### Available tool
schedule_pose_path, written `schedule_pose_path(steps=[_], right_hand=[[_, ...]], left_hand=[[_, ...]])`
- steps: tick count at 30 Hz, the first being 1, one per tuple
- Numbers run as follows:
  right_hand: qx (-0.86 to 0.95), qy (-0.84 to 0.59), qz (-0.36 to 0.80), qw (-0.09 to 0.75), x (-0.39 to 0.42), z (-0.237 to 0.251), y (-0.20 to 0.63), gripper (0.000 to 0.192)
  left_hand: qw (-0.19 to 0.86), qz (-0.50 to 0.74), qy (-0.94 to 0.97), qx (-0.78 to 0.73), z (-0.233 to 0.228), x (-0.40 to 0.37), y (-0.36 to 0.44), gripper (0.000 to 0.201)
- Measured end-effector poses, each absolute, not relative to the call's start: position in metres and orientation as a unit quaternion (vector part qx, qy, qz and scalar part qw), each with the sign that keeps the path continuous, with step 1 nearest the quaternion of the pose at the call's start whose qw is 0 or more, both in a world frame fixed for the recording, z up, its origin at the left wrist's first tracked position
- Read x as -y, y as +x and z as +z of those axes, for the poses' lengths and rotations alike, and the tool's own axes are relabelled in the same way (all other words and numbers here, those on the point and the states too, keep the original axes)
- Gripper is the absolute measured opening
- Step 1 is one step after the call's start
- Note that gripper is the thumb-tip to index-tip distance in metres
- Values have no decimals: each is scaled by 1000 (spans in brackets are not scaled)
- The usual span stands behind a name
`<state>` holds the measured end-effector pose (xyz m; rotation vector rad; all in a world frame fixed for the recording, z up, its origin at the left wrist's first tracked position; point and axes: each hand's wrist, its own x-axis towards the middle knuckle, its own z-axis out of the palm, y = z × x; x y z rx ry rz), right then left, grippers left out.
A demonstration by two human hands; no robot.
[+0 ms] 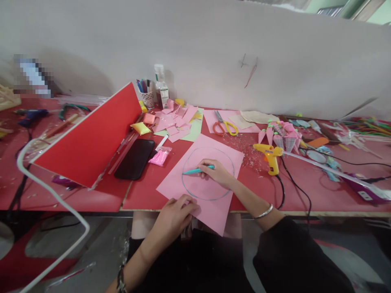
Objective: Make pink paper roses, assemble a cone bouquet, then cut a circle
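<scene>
A sheet of pink paper [210, 213] lies turned at an angle on the red table, its near corner jutting past the front edge. A large circle is drawn on it in a dark line. My right hand [215, 171] is closed around a teal pen [195, 170], whose tip meets the left side of the circle's outline. Along the lower left edge of the paper rests my left hand [181, 211], fingers stretched out and partly on the sheet, holding nothing.
Left of the paper lie a black phone [134, 159] and a pink clay packet [160, 156]; a red board [97, 138] leans beyond. Scissors [224, 124] and paper scraps [172, 122] lie behind. At right are a yellow glue gun [270, 156] with its cord and small pink cones [284, 136].
</scene>
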<state>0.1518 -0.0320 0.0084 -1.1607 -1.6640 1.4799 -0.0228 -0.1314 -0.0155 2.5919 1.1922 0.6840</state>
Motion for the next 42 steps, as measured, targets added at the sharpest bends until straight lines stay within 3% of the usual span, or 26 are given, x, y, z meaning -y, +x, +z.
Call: schedule_pose_path(steps=[6, 16, 24, 31, 42], right_hand=[[635, -457, 532, 325, 24, 8, 150, 21], [602, -537, 392, 443, -1, -3, 162, 20], [607, -548, 357, 451, -3, -9, 162, 18], [637, -514, 384, 428, 1, -5, 159, 19], [670, -403, 557, 280, 22, 10, 157, 23]], left_hand=[[98, 245, 877, -401, -17, 131, -23, 26], [103, 241, 876, -404, -19, 131, -23, 26], [104, 240, 877, -404, -17, 131, -23, 25], [104, 233, 876, -409, -16, 132, -22, 26], [113, 234, 873, -413, -15, 132, -22, 27]])
